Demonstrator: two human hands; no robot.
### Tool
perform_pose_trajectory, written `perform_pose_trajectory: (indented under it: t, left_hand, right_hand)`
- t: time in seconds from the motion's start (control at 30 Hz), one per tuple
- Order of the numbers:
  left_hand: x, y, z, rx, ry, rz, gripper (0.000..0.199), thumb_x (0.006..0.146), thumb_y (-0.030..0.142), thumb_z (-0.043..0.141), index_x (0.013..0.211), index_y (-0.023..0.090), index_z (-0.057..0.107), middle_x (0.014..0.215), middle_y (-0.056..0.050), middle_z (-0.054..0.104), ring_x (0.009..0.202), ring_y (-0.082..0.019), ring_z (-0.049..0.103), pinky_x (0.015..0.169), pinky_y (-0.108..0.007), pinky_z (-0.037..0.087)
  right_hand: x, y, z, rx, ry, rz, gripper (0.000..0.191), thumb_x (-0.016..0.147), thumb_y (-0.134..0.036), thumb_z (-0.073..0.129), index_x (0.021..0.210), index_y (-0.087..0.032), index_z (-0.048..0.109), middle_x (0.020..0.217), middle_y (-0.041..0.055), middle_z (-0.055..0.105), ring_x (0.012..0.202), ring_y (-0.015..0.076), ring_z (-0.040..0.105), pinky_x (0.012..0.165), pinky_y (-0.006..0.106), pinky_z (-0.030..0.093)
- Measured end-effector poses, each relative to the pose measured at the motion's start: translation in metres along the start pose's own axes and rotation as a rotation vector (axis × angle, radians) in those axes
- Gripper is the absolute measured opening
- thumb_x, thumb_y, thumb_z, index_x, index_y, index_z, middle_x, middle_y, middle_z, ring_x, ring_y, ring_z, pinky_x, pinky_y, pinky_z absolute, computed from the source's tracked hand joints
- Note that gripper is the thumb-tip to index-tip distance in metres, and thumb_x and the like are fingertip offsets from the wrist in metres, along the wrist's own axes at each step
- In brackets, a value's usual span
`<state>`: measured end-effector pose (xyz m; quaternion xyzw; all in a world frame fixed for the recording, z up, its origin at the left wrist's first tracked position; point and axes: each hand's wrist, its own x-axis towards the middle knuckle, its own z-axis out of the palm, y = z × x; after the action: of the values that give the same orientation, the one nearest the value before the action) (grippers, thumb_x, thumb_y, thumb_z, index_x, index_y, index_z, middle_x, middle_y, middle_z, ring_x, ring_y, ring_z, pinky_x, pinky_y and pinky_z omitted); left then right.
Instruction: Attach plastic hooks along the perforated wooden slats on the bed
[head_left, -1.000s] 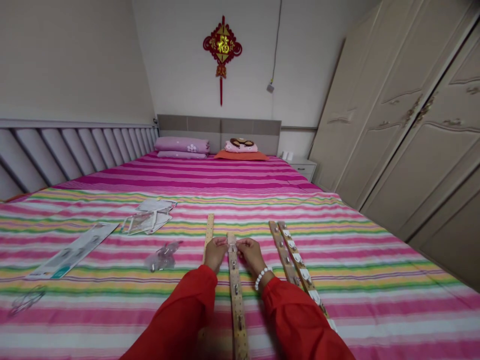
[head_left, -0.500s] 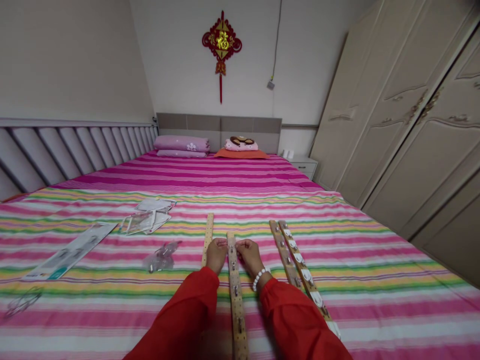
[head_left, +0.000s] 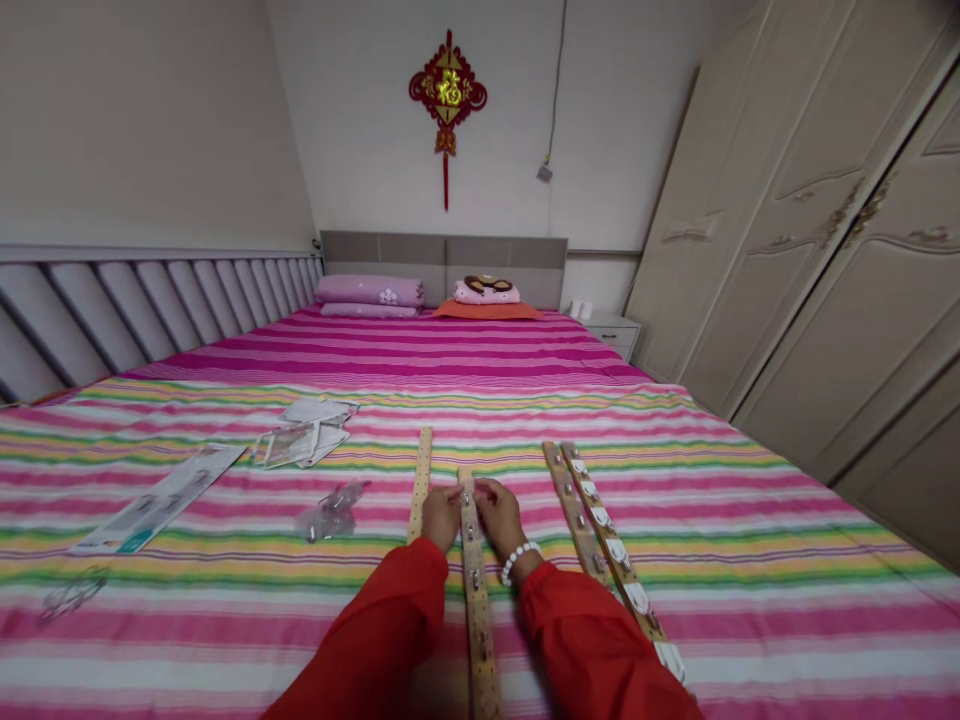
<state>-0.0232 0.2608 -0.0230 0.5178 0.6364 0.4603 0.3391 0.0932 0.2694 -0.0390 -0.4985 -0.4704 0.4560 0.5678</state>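
Observation:
A light wooden strip [head_left: 478, 610] with a row of metal hooks on clear pads lies lengthwise before me on the striped cloth. At its far end, my left hand [head_left: 441, 517] and my right hand [head_left: 500, 515] pinch the two sides of the topmost hook [head_left: 466, 497]. Both hands have their fingers closed, and the fingertips partly cover the hook's pad. Left of my left hand lies a second strip [head_left: 421, 470], with holes and no hooks in its visible part. To the right are a strip with metal hooks [head_left: 575, 508] and one with white hooks [head_left: 616, 548].
Crumpled clear plastic [head_left: 330, 512] lies to the left, near flat packets [head_left: 311, 436]. Farther left are a long hook package [head_left: 161, 500] and a thin loop of wire or cord [head_left: 75, 592]. Folded bedding [head_left: 371, 292] sits by the headboard [head_left: 510, 260]; a wardrobe [head_left: 795, 220] stands right.
The view has shifted slightly, so everything appears a little to the right. Both hands stay at the topmost hook, with only small finger movement.

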Motion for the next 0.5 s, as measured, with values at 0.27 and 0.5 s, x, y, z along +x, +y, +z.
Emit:
perform_pose_trajectory:
  t: [0.27, 0.5]
  left_hand:
    - [0.008, -0.013, 0.000, 0.057, -0.103, 0.062, 0.021, 0.073, 0.019, 0.060, 0.087, 0.013, 0.075, 0.073, -0.005, 0.070, 0.076, -0.019, 0.064, 0.073, -0.027, 0.049]
    - [0.017, -0.026, 0.007, -0.034, -0.208, 0.084, 0.027, 0.076, 0.034, 0.060, 0.081, 0.011, 0.074, 0.058, -0.003, 0.062, 0.061, -0.017, 0.059, 0.063, -0.026, 0.048]
  right_hand:
    - [-0.005, -0.010, -0.003, -0.748, -0.203, -0.208, 0.034, 0.086, -0.016, 0.042, 0.103, -0.015, 0.071, 0.077, 0.0089, 0.063, 0.072, 0.0195, 0.058, 0.067, 0.026, 0.043]
    - [0.002, -0.008, -0.004, -0.755, -0.287, -0.197, 0.032, 0.091, -0.020, 0.040, 0.105, -0.014, 0.069, 0.077, 0.0097, 0.063, 0.065, 0.0174, 0.056, 0.061, 0.024, 0.040]
